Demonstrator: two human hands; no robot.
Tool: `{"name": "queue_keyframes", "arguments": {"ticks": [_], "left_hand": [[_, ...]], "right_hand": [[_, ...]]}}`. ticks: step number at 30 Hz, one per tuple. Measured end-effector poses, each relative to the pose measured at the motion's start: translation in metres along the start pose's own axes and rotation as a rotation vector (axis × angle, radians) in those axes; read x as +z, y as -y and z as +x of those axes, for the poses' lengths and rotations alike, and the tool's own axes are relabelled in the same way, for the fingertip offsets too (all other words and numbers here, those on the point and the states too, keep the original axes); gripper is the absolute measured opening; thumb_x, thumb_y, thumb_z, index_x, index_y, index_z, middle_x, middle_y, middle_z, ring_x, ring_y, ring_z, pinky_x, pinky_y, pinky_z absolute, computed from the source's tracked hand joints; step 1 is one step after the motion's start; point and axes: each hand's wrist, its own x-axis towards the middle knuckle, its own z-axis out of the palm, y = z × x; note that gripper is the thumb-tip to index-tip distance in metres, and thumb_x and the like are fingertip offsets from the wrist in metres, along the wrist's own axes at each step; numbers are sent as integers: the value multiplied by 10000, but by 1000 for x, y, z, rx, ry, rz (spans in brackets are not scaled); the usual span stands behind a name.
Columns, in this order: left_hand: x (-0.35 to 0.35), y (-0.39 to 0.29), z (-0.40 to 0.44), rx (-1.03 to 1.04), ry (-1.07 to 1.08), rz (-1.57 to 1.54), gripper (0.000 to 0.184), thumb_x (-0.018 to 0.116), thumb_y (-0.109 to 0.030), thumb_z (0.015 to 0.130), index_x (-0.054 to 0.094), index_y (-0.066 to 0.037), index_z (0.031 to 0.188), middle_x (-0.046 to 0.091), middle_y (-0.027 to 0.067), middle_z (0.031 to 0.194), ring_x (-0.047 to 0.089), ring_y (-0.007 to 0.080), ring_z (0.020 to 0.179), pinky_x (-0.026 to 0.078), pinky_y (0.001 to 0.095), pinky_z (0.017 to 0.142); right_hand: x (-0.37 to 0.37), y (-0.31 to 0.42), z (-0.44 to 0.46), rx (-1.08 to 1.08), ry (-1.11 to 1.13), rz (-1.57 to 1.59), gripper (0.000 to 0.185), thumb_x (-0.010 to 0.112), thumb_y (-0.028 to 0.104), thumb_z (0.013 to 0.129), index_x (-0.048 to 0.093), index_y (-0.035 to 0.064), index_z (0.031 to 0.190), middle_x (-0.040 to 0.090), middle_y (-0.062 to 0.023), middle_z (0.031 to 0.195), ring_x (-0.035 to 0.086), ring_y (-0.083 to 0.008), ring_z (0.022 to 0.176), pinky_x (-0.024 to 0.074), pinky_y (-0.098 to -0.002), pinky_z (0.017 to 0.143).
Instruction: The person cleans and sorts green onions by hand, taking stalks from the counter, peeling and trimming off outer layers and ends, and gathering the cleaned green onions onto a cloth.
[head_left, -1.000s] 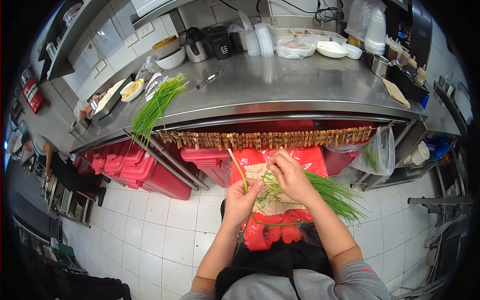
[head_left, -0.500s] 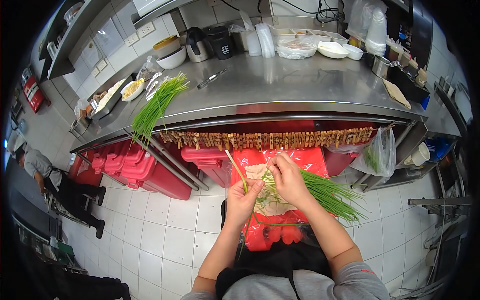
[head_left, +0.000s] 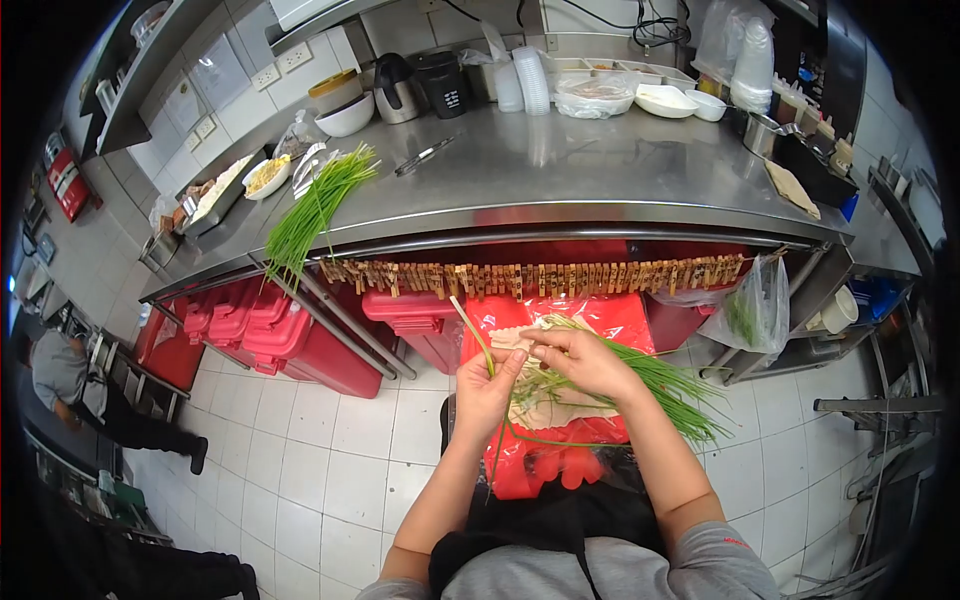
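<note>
My left hand (head_left: 485, 395) is closed on a chive (head_left: 468, 322), whose pale end stands up past the fingers while its long green part bends down below the hand. Close by, my right hand (head_left: 578, 362) has its fingers bent together at the left thumb; whatever is between them is too small to make out. Under both hands, a bundle of chives (head_left: 668, 390) spreads to the right across a red plastic bag (head_left: 625, 315) on my lap. Beige scallop-edged material (head_left: 545, 412) lies on the bag, with loose green bits on top.
Ahead runs a steel counter (head_left: 600, 170) with another chive bunch (head_left: 320, 205) hanging over its edge. Wooden clothespins (head_left: 540, 280) line a rail below. Red bins (head_left: 310, 340) stand underneath. A bag of greens (head_left: 750, 310) hangs right. Another person (head_left: 80, 380) is at far left.
My right hand has moved slightly down and right, its fingers now lying beside the left thumb. My left hand still holds the chive. The person at far left has shifted and bent over.
</note>
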Motion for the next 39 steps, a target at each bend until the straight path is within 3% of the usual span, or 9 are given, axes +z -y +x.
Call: {"name": "queue_keyframes", "arguments": {"ticks": [3,7,11,14,19,23,27,30,39], "left_hand": [[7,-5,3,-55,-17,-83,117,632,-129,870,631,-12,874,644,24,750,514,28,568,348,156,470],[10,0,8,-86,-1,42,210,573,-191,913,607,-6,1006,571,-29,662,426,23,483,282,161,421],[1,-6,4,-202,215,-112,326,442,-248,974,522,0,1170,402,-62,657,320,28,490,257,176,434],[3,3,0,-215,308,23,350,387,-252,991,493,2,1207,353,-52,692,305,34,521,256,181,454],[2,9,-1,-255,371,62,321,390,-233,990,519,-6,1176,390,-45,717,335,35,551,269,181,478],[0,16,7,-302,392,19,300,409,-222,984,537,-8,1151,419,-43,712,366,39,569,286,179,484],[8,5,8,-307,393,19,264,447,-217,973,566,-21,1104,466,-48,719,409,32,584,323,181,496],[5,0,3,-376,432,9,260,485,-192,955,573,-1,1107,496,-36,735,435,42,599,348,178,511],[-26,0,-1,-398,472,99,248,533,-123,922,605,31,1101,522,-33,718,454,42,605,362,179,524]], "right_hand": [[1,2,-3,34,124,172,233,630,155,844,635,-21,997,653,-104,907,598,-140,835,469,-282,767],[19,-8,-1,45,6,280,153,656,133,831,632,-17,812,623,-19,719,554,-69,677,464,-242,648],[5,-6,3,62,-196,441,157,607,144,878,632,9,801,592,9,720,534,-49,679,443,-212,636],[-2,0,6,1,-310,488,167,594,160,890,653,7,856,596,11,722,552,-60,686,454,-216,651],[5,6,2,57,-266,603,216,565,156,907,643,-16,1011,667,-107,971,609,-122,887,486,-246,718],[21,4,5,-23,-224,712,220,512,151,933,581,-4,1073,664,-117,943,624,-170,898,498,-284,755],[12,11,8,22,-328,870,134,441,177,962,522,72,985,645,-101,875,636,-196,840,519,-333,761],[-12,9,7,-219,-441,1078,137,412,182,973,500,78,982,631,-103,858,641,-234,827,525,-355,746],[-76,-5,-12,-469,-640,1266,128,420,179,969,508,89,993,626,-112,926,635,-260,867,539,-419,759]]}}
